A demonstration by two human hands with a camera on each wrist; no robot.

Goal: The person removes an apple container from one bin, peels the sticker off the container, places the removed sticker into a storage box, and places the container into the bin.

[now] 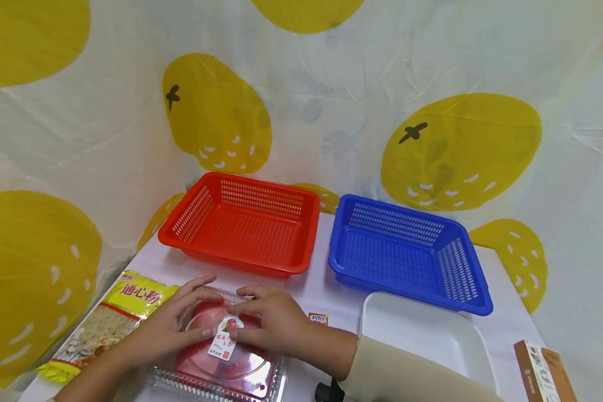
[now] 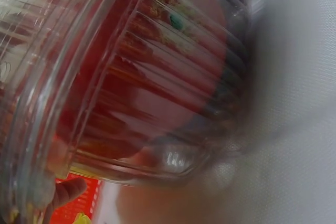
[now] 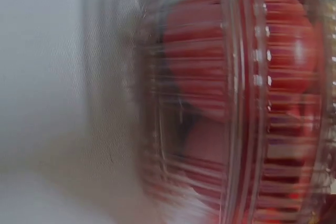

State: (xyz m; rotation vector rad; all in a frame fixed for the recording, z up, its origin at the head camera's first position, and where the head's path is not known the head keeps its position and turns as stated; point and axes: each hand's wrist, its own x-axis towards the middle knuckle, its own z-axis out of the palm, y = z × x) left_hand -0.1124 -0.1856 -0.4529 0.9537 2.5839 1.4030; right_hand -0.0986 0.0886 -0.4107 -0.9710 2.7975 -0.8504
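Note:
A clear plastic clamshell box [image 1: 261, 373] with red round contents lies at the near edge of the table. A white label [image 1: 224, 349] with red writing sits on its lid. My left hand [image 1: 168, 326] rests over the lid's left side, thumb at the label's left edge. From the right, my right hand [image 1: 273, 321] lies over the lid with its thumb on the label's right edge. Both hands have extended fingers. Up close in the right wrist view, red rounded fruit [image 3: 197, 51] shows through the ribbed box wall. The left wrist view shows the box's other side [image 2: 152, 77].
A yellow bag of pasta [image 1: 115, 318] lies to the left. Behind stand a red basket [image 1: 241, 259] and a blue basket [image 1: 407, 293]. A white tray [image 1: 427, 335], a small orange packet [image 1: 318, 318] and a brown box [image 1: 545, 371] are on the right.

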